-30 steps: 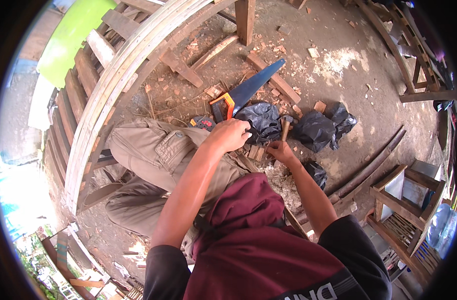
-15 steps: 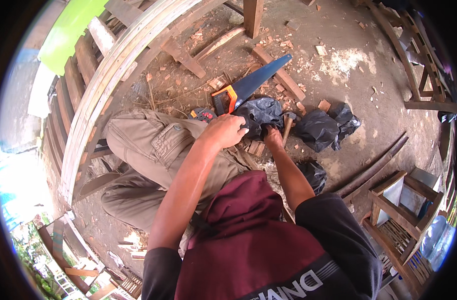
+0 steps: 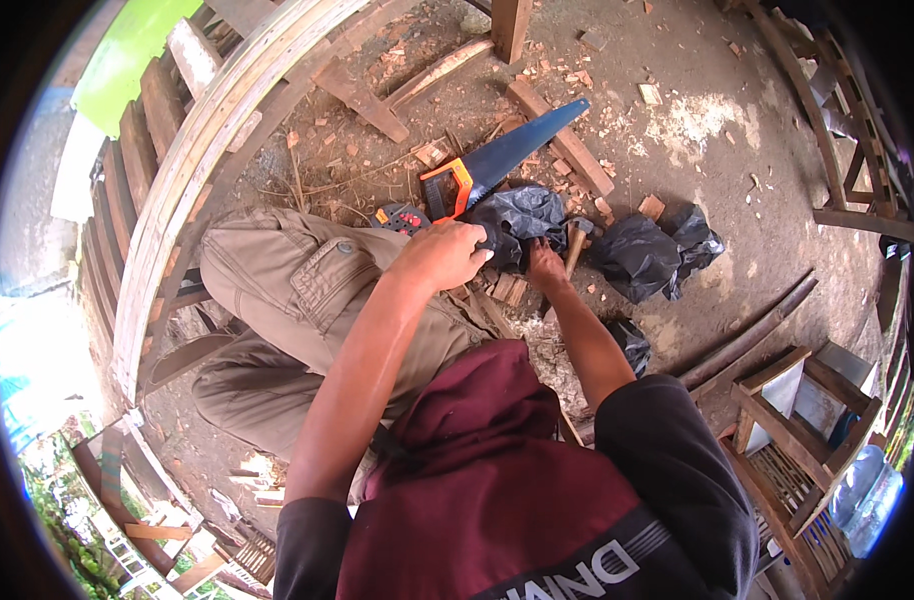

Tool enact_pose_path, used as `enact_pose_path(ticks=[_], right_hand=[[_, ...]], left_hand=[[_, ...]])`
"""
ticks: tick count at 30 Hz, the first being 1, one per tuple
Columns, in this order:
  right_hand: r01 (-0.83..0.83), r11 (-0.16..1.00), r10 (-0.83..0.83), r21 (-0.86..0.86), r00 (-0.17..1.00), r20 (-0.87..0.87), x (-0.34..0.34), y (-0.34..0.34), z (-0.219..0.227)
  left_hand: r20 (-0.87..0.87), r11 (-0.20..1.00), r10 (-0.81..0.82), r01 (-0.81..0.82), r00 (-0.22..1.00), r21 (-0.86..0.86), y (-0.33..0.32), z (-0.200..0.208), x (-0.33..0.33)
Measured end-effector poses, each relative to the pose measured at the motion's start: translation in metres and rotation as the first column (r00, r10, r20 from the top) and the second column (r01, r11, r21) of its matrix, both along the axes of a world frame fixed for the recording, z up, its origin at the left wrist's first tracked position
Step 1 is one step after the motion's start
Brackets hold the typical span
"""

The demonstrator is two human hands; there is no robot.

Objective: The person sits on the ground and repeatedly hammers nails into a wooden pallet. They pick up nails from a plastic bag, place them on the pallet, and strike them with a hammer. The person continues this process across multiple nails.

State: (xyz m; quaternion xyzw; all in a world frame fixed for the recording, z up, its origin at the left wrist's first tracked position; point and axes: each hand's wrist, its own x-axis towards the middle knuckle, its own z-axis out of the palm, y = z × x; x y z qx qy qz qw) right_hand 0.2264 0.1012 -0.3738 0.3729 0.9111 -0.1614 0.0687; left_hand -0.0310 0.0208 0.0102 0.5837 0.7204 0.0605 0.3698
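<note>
A crumpled black plastic bag (image 3: 522, 212) lies on the ground in front of me, between my two hands. My left hand (image 3: 447, 255) is closed on its left edge, the thumb turned toward the bag. At the bag's opening, my right hand (image 3: 547, 264) has its fingers partly inside, and the bag hides their tips. Just beyond the bag rests a handsaw (image 3: 517, 152) with a dark blue blade and an orange and black handle. A hammer (image 3: 577, 243) with a wooden handle lies right of my right hand.
A second black plastic bag (image 3: 642, 258) sits to the right, and another dark bag (image 3: 629, 345) lies nearer. Wood blocks (image 3: 562, 140) and chips litter the ground. A long timber frame (image 3: 192, 160) stands at left; a wooden stool-like frame (image 3: 802, 420) stands at lower right.
My right hand has shifted slightly up at the bag's opening, and more of its fingers shows. My left hand keeps its hold. The whole view has shifted a little.
</note>
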Motion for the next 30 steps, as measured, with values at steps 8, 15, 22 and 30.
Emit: enact_pose_path(ticks=[8,15,22,30], right_hand=[[0.174,0.557,-0.553,-0.812,0.807,-0.207,-0.006,0.015,0.103],[0.334,0.523,-0.682,-0.784,0.715,-0.15,0.01,0.02,0.072],[0.138,0.957,-0.222,-0.257,0.915,-0.336,-0.009,0.005,0.071],[0.145,0.978,-0.175,-0.149,0.96,-0.218,-0.02,-0.015,0.051]], left_hand=[[0.026,0.996,0.045,-0.047,0.999,0.076,-0.016,-0.015,-0.005],[0.037,0.998,0.041,-0.043,0.998,0.054,-0.013,-0.01,-0.003],[0.03,0.998,0.069,-0.069,0.997,0.002,-0.013,-0.001,-0.004],[0.013,0.999,0.046,-0.046,0.999,0.009,-0.016,-0.007,-0.007]])
